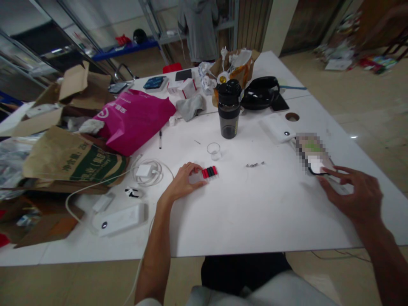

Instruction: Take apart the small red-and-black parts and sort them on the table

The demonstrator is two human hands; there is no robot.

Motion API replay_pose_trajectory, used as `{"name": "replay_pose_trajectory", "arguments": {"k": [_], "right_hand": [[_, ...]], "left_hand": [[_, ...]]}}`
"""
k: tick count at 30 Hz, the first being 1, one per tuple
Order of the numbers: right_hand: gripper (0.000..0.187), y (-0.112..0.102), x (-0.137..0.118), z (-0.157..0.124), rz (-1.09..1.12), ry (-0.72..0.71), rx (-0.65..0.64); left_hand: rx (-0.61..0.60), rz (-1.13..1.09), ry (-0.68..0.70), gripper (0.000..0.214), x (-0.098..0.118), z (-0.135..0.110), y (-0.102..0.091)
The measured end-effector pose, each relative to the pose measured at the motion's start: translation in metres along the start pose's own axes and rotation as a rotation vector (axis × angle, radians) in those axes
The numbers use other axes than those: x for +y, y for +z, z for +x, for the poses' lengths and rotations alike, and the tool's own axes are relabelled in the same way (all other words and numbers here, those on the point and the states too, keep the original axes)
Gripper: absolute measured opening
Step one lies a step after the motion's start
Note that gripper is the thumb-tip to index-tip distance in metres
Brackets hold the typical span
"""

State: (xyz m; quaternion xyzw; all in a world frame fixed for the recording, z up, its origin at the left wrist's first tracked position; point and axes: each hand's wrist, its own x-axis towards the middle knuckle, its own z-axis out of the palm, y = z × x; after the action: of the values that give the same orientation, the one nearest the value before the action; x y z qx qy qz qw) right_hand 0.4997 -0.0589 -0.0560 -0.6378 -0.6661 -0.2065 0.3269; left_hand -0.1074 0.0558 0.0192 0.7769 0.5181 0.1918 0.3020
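Note:
My left hand (185, 182) rests on the white table, thumb and fingers curved but apart, with the tips beside a short row of several small red and black cylinders (209, 172). At the right, my right hand (357, 189) has its thumb and fingertips closed on the near end of a phone (314, 155), whose screen is blurred out. Just beyond the row stands a small clear cup (213, 151). Several tiny metallic pieces (255, 164) lie in a line between my two hands.
A dark bottle (228, 110) stands behind the cup. White power banks (123, 219) and a coiled cable with a charger (145, 171) lie about. Left are a pink bag (137, 117) and cardboard boxes (73, 83). A black case (259, 93) sits farther back. A person (200, 29) stands beyond the table.

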Motion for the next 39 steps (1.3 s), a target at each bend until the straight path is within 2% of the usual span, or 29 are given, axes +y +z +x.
{"name": "replay_pose_trajectory", "arguments": {"k": [14, 18, 22, 25, 30, 34, 37, 39], "right_hand": [[0.036, -0.003, -0.009, 0.008, -0.021, -0.093, 0.047], [0.035, -0.004, -0.011, 0.009, -0.015, -0.114, 0.062], [0.036, -0.004, -0.011, 0.010, -0.002, -0.106, 0.056], [0.035, -0.004, -0.010, 0.009, -0.011, -0.105, 0.045], [0.040, -0.005, -0.011, 0.008, -0.012, -0.084, 0.021], [0.070, -0.005, -0.015, 0.012, 0.003, 0.014, -0.043], [0.093, -0.002, -0.017, 0.017, 0.004, 0.079, -0.128], [0.097, 0.000, -0.017, 0.020, 0.005, 0.058, -0.164]], "left_hand": [[0.000, -0.001, 0.007, 0.052, -0.001, 0.001, 0.000], [0.022, -0.007, 0.003, 0.055, -0.001, 0.001, -0.002], [0.070, -0.012, 0.010, 0.050, 0.001, 0.001, -0.005], [0.176, -0.033, 0.019, 0.041, 0.002, 0.002, -0.005], [0.454, -0.040, -0.027, 0.029, 0.001, 0.004, -0.004], [0.625, -0.006, -0.072, 0.028, -0.004, 0.004, -0.005], [0.666, 0.032, -0.055, 0.022, -0.009, 0.005, -0.006], [0.675, 0.072, -0.029, 0.017, -0.012, 0.006, -0.006]]}}
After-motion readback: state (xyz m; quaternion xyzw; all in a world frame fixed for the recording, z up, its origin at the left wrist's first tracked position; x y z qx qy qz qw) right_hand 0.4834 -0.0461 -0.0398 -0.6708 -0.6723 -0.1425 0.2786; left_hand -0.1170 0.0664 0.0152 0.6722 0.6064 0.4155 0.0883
